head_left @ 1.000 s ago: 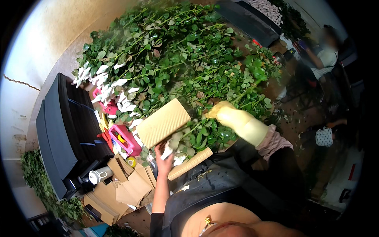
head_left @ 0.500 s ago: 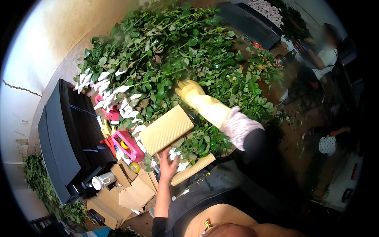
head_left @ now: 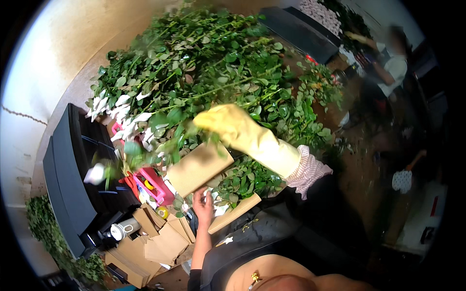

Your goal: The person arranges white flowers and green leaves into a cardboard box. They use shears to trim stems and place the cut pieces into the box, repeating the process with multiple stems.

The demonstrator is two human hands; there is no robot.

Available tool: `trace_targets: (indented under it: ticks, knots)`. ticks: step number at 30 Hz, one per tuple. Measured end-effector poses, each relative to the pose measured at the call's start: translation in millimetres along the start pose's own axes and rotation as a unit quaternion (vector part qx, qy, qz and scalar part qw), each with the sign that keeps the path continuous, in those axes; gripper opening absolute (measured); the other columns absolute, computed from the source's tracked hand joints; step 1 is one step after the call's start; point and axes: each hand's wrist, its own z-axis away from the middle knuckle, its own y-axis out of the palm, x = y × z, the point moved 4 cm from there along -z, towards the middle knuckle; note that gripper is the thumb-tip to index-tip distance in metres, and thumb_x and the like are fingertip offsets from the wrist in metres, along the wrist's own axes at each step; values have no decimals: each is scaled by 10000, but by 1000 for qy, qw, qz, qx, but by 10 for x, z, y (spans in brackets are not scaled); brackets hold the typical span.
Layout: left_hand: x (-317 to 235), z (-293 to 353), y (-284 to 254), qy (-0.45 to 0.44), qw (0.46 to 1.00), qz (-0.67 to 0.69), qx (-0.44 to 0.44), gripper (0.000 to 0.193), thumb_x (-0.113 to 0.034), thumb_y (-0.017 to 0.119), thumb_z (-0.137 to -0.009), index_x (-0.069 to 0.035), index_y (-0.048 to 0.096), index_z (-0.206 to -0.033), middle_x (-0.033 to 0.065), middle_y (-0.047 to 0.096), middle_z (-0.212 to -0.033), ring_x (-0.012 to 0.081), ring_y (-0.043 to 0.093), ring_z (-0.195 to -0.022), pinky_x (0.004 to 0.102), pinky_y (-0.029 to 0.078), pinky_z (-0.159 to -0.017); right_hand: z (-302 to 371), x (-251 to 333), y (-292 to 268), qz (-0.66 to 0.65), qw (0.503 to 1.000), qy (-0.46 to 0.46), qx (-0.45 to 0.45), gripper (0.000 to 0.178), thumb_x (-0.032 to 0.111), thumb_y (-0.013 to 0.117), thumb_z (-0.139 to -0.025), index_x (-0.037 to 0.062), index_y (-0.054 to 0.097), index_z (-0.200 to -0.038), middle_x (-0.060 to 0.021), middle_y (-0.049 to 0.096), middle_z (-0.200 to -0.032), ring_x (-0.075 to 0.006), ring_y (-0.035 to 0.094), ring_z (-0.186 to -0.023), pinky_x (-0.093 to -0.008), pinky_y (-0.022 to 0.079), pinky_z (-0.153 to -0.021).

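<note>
My right hand [head_left: 218, 121], in a long yellow rubber glove, is closed around a leafy rose stem [head_left: 170, 140]. The stem reaches left across the work area, blurred by motion, with a white-covered bud [head_left: 95, 173] at its far end. Below it, a tan corrugated cardboard piece [head_left: 199, 169] lies tilted among the leaves. My bare left hand [head_left: 202, 203] is by that cardboard's near edge, thumb and fingers apart, with no held thing visible. Beyond the glove spreads a big heap of rose stems [head_left: 194, 72], with white-covered buds [head_left: 128, 123] at its left side.
A pink holder [head_left: 154, 186] stands left of the cardboard. Nearby are a black divided rack [head_left: 68, 165], a white cup [head_left: 124, 229] and stacked cardboard pieces [head_left: 165, 242]. A second tan strip [head_left: 235, 213] lies close to my apron. Another person [head_left: 393, 68] sits at the far right.
My right hand has drawn a rose stem out of the heap and moved slightly left and nearer. The stem now swings above the cardboard. My left hand has hardly moved.
</note>
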Motion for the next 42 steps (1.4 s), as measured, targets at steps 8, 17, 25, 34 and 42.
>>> trace_targets:
  ticks: [8,17,25,34,42]
  knots:
    - [-35,1,-9,-39,999,19,14,301,-109,715,-978,-29,680,-1266,65,617,-1090,107,613,-843,251,528,-722,66,-288,-18,-549,694,459,-83,321,257,718,-985,-58,733,-1043,-113,765,-1075,-241,749,-795,-278,609,-631]
    - [61,-24,-9,10,999,-37,-10,321,-133,754,-952,-70,698,-1262,84,624,-1111,155,643,-910,288,548,-771,-170,-1143,-87,440,767,355,303,450,162,523,-1039,95,519,-1483,-151,620,-1391,-204,641,-1215,-389,512,-1081]
    - [-1,4,-4,-19,1000,-16,2,301,-133,737,-962,-60,697,-1252,84,597,-1105,164,618,-904,298,529,-810,540,-778,1022,269,718,297,569,411,312,483,-1071,110,639,-1394,-114,672,-1386,-294,656,-1257,-416,386,-1199]
    - [-54,25,-7,-16,999,-32,-11,312,-148,742,-958,-39,695,-1246,119,609,-1133,191,646,-922,312,539,-819,-20,-583,233,392,738,259,485,526,121,724,-900,198,619,-1409,12,660,-1408,-123,537,-1383,-450,178,-1306]
    - [23,-45,-6,-27,999,-38,-7,301,-138,751,-939,-65,711,-1228,100,661,-1066,186,631,-883,314,539,-817,-139,-618,-356,298,940,166,-25,174,144,705,-927,133,764,-1090,-95,705,-1324,-238,601,-1321,-481,242,-1276]
